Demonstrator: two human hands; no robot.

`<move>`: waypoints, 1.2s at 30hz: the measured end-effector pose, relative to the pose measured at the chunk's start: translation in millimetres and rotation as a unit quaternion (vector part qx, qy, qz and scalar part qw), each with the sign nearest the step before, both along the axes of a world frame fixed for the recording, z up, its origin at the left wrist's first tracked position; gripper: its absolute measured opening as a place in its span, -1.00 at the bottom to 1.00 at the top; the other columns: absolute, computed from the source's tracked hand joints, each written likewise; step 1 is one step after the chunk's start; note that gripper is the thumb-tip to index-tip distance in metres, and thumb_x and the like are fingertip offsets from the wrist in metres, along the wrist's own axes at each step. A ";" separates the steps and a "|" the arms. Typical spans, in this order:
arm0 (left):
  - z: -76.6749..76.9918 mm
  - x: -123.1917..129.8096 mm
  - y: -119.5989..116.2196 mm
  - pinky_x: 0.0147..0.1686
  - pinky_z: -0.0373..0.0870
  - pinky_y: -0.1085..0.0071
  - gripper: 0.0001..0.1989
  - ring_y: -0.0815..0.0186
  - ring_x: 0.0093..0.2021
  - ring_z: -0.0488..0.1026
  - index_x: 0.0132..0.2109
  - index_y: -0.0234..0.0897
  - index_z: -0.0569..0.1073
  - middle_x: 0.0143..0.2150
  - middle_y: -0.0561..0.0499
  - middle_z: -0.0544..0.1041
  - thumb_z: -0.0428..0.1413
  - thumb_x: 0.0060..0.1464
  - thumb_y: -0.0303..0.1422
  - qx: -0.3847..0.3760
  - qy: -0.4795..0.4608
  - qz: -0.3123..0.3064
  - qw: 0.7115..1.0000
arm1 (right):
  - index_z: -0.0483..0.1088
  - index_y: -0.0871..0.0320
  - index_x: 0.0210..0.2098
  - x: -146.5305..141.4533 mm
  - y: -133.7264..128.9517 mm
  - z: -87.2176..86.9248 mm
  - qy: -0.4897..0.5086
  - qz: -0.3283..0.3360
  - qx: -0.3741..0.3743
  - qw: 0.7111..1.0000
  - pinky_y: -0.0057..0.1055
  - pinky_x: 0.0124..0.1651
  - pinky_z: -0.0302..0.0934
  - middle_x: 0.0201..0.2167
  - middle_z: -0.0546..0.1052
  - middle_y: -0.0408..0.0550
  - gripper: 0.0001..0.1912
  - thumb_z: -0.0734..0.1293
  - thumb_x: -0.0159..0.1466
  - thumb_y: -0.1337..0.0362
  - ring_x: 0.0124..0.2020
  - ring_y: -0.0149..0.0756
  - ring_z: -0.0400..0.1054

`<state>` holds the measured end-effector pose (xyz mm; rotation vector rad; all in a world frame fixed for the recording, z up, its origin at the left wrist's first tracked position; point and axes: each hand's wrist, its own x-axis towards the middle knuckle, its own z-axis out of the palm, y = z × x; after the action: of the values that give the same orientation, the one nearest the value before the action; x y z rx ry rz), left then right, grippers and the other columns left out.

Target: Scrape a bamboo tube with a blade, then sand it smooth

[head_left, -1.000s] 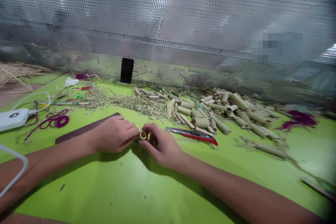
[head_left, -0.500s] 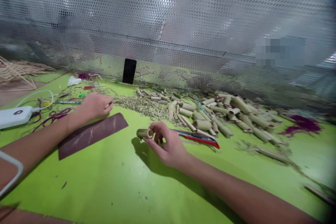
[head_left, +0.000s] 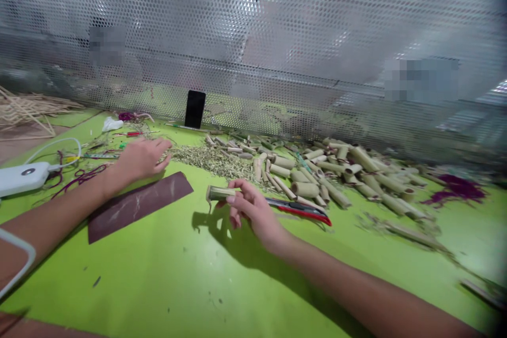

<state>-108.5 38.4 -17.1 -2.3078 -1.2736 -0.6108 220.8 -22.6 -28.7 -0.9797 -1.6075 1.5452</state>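
A short bamboo tube (head_left: 218,193) is pinched between the thumb and fingers of my right hand (head_left: 257,214), just above the green table (head_left: 190,280). A thin strand hangs from its left end. My left hand (head_left: 144,157) hovers or rests by the shavings, its fingers apart and holding nothing visible. Below it lies a dark brown sheet of sandpaper (head_left: 140,206) with pale scuffs. Behind my right hand is a red and black box cutter (head_left: 297,208), partly hidden by the fingers.
Bamboo shavings (head_left: 209,159) and a pile of cut tubes (head_left: 356,169) spread across the back. A phone (head_left: 195,109) leans on the perforated metal screen (head_left: 253,42). A white power bank (head_left: 24,178) with a cable sits left. Purple fibres (head_left: 455,189) lie right.
My left hand's fingers have opened out from a closed shape. My right hand has raised and turned the bamboo tube, so its side shows instead of its near open end.
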 end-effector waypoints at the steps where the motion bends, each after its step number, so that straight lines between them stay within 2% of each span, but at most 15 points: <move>1: 0.5 6.7 -3.1 -0.29 0.37 0.25 -0.66 0.13 -0.28 0.53 0.05 -0.30 0.54 -0.09 -0.19 0.66 -0.02 0.41 -0.21 -0.007 0.005 -0.025 1.000 | 0.30 -0.06 -0.11 0.4 0.8 -1.0 0.008 0.002 -0.013 1.000 -0.31 -0.46 0.27 -0.46 0.49 -0.25 -0.71 0.45 0.34 0.04 -0.53 -0.33 0.35; 3: 2.0 22.4 -12.5 -0.28 0.42 0.24 -0.63 0.11 -0.25 0.58 0.12 -0.34 0.52 -0.06 -0.23 0.67 0.02 0.40 -0.18 -0.017 0.022 -0.111 0.993 | 0.31 -0.05 -0.12 0.5 1.4 -2.3 0.017 0.009 -0.037 0.999 -0.31 -0.47 0.27 -0.43 0.50 -0.22 -0.70 0.47 0.34 0.03 -0.52 -0.33 0.35; 6: 4.0 46.7 -31.7 -0.23 0.47 0.27 -0.54 0.15 -0.20 0.61 0.22 -0.34 0.45 -0.05 -0.20 0.67 0.05 0.44 -0.07 -0.018 0.043 -0.252 0.967 | 0.31 -0.03 -0.12 -0.7 0.4 -2.9 0.013 0.023 -0.061 0.998 -0.30 -0.45 0.28 -0.34 0.56 -0.14 -0.67 0.47 0.35 -0.02 -0.51 -0.33 0.37; 7: 4.3 53.7 -38.0 -0.23 0.47 0.29 -0.52 0.17 -0.20 0.61 0.26 -0.33 0.41 -0.05 -0.18 0.68 0.04 0.46 -0.05 -0.008 0.038 -0.275 0.961 | 0.31 -0.02 -0.11 -1.4 -0.2 -2.7 0.009 0.027 -0.064 0.998 -0.30 -0.43 0.29 -0.33 0.58 -0.13 -0.66 0.46 0.35 -0.04 -0.50 -0.33 0.38; 10: 4.3 68.2 -52.1 -0.30 0.43 0.35 -0.67 0.28 -0.31 0.58 0.25 -0.29 0.40 -0.13 -0.08 0.69 -0.03 0.54 -0.20 0.011 0.021 -0.308 0.951 | 0.31 0.02 -0.10 -3.2 -1.8 -1.6 -0.010 0.054 -0.065 0.996 -0.34 -0.41 0.24 -0.32 0.61 -0.12 -0.65 0.42 0.38 -0.07 -0.51 -0.34 0.41; 12: 3.4 73.1 -56.9 -0.33 0.41 0.36 -0.69 0.29 -0.35 0.57 0.18 -0.30 0.45 -0.18 -0.06 0.68 -0.07 0.57 -0.22 0.005 0.000 -0.321 0.947 | 0.33 0.04 -0.14 -3.4 -2.4 0.0 -0.031 0.075 -0.053 0.995 -0.37 -0.42 0.18 -0.36 0.60 -0.13 -0.68 0.38 0.40 -0.06 -0.50 -0.34 0.42; 15: 2.1 77.2 -60.2 -0.34 0.40 0.34 -0.56 0.28 -0.38 0.56 0.09 -0.31 0.50 -0.24 -0.07 0.68 -0.13 0.57 -0.09 -0.027 -0.030 -0.325 0.945 | 0.40 0.06 -0.20 -2.9 -3.0 3.6 -0.061 0.098 -0.020 0.993 -0.37 -0.41 0.17 -0.42 0.52 -0.16 -0.71 0.32 0.44 -0.04 -0.46 -0.31 0.42; 19: 0.6 82.3 -63.1 -0.35 0.41 0.34 -0.45 0.27 -0.41 0.55 -0.02 -0.31 0.55 -0.30 -0.04 0.66 -0.16 0.55 0.00 -0.078 -0.043 -0.341 0.936 | 0.47 0.05 -0.22 -4.2 -4.9 11.6 -0.082 0.136 0.030 0.987 -0.33 -0.35 0.21 -0.34 0.51 -0.11 -0.62 0.28 0.46 -0.11 -0.38 -0.29 0.37; 22: -1.3 85.5 -64.4 -0.38 0.40 0.36 -0.53 0.27 -0.41 0.56 -0.01 -0.29 0.56 -0.31 -0.03 0.65 -0.10 0.56 -0.06 -0.119 -0.038 -0.357 0.926 | 0.50 0.06 -0.21 -7.3 -6.6 19.4 -0.097 0.199 0.027 0.975 -0.28 -0.22 0.29 -0.27 0.54 -0.08 -0.63 0.36 0.41 -0.12 -0.28 -0.25 0.40; 25: -3.2 88.0 -65.2 -0.38 0.42 0.36 -0.63 0.26 -0.39 0.57 0.05 -0.28 0.56 -0.29 -0.04 0.67 -0.04 0.55 -0.14 -0.140 -0.035 -0.360 0.922 | 0.51 0.09 -0.18 -9.8 -7.3 26.7 -0.104 0.227 0.002 0.968 -0.27 -0.14 0.31 -0.24 0.54 -0.07 -0.71 0.41 0.38 -0.02 -0.24 -0.25 0.41; 29: -3.3 91.4 -68.1 -0.39 0.41 0.38 -0.67 0.29 -0.40 0.56 0.08 -0.28 0.55 -0.29 -0.03 0.66 -0.02 0.55 -0.18 -0.140 -0.044 -0.384 0.911 | 0.52 0.10 -0.18 -10.1 -8.3 31.1 -0.119 0.262 -0.042 0.957 -0.39 -0.37 0.21 -0.39 0.44 -0.17 -0.78 0.44 0.36 0.07 -0.43 -0.37 0.29; 32: -1.6 90.6 -69.2 -0.36 0.41 0.38 -0.69 0.29 -0.40 0.55 0.17 -0.25 0.51 -0.31 0.00 0.65 0.05 0.51 -0.16 -0.161 -0.063 -0.358 0.918 | 0.44 0.10 -0.32 -8.7 -10.1 31.2 -0.119 0.279 -0.080 0.949 -0.44 -0.51 0.07 -0.51 0.32 -0.25 -0.73 0.45 0.36 0.05 -0.55 -0.43 0.15; 36: -0.1 80.3 -62.2 -0.37 0.40 0.37 -0.45 0.26 -0.42 0.51 0.29 -0.32 0.41 -0.34 0.00 0.61 0.05 0.45 0.03 -0.202 -0.074 -0.313 0.925 | 0.36 0.08 -0.38 -7.1 -11.9 31.0 -0.105 0.256 -0.138 0.951 -0.47 -0.57 -0.07 -0.52 0.28 -0.28 -0.72 0.48 0.29 0.09 -0.58 -0.48 0.05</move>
<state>-28.2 -23.8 -17.2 -3.0997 -0.7422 -0.7915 213.6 -34.5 2.3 -0.9414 -1.9372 2.1199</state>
